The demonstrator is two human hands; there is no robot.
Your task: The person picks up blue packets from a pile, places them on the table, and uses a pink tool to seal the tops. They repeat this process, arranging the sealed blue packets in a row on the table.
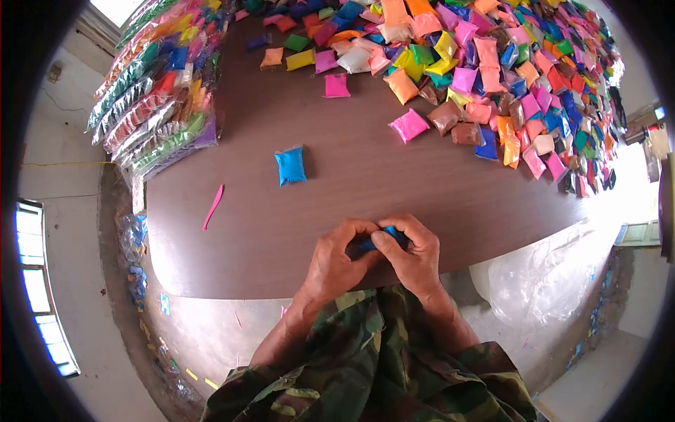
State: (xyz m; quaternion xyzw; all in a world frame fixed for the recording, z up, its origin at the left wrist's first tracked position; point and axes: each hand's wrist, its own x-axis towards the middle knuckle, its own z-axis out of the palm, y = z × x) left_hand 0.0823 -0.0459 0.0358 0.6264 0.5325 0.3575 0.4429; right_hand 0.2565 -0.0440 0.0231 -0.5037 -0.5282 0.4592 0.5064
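Close to the table's near edge, my left hand (342,254) and my right hand (413,254) meet with curled fingers around a small lump of blue modelling clay (394,235). Both thumbs press toward it, and the fingers cover much of it, so its full shape is hidden. A lighter blue clay packet (290,166) lies flat on the table, beyond my left hand. Farther left rests a thin pink plastic modelling knife (213,207), apart from both hands.
Many small coloured packets (485,84) are heaped across the far right of the brown table (232,260). Large clear bags of packets (158,105) are stacked at the far left. A bright pink packet (409,126) lies at the heap's front. Clear plastic sheeting (545,278) sits below the right edge.
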